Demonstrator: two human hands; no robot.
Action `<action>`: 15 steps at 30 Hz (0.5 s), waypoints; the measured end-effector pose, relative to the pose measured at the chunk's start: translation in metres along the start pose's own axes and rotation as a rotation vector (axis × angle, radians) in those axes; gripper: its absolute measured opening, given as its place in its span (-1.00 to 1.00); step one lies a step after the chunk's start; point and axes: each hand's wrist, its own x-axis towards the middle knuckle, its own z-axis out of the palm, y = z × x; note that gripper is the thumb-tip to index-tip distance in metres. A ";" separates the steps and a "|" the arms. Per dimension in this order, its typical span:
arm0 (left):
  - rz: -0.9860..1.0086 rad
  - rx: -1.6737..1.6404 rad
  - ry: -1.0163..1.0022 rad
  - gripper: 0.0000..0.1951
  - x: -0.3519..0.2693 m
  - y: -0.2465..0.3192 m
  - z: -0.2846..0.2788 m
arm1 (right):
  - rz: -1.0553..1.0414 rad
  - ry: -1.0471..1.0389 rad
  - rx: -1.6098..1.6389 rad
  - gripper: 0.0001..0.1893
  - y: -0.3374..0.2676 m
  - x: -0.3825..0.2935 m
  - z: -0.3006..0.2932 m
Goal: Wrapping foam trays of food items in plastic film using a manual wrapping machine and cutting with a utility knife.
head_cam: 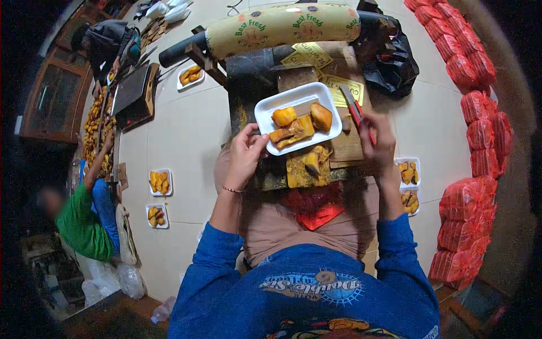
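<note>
My left hand (247,149) grips the near-left corner of a white foam tray (263,111), thumb over the rim. Several yellow-brown food pieces (301,128) lie in the tray, which is slightly tilted above a dark wrapping stand. My right hand (377,142), slightly blurred, is closed around a red-handled cutting tool (355,108); its metal blade points away from me. Whether it is a knife or scissors is unclear. Just below the tray, a yellow-stained block (307,171) sits on the stand's near edge. Yellow printed labels (345,91) lie beyond the tray.
A roll of printed plastic film (283,29) spans the stand's far side. Filled trays (160,182) rest on the floor left, others (407,173) right. Red-wrapped bundles (465,229) line the right side. A black bag (391,68) sits far right. Two people work left by a hot plate (132,91).
</note>
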 end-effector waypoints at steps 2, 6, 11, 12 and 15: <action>-0.001 -0.021 -0.011 -0.80 0.000 -0.003 -0.006 | -0.165 -0.175 -0.038 -0.68 -0.031 -0.006 -0.001; 0.039 0.011 -0.064 -0.80 0.000 -0.002 -0.011 | -0.495 -0.362 -0.224 -0.73 -0.056 -0.013 0.012; 0.003 -0.017 -0.062 -0.80 -0.010 -0.001 -0.007 | -0.496 -0.392 -0.186 -0.66 -0.052 -0.014 0.004; -0.016 0.019 -0.056 -0.79 -0.015 0.002 -0.006 | -0.221 -0.467 0.055 -0.64 -0.056 -0.013 -0.003; -0.019 0.002 -0.133 -0.79 -0.028 -0.002 -0.003 | -0.026 -0.493 0.199 -0.61 -0.066 0.006 -0.027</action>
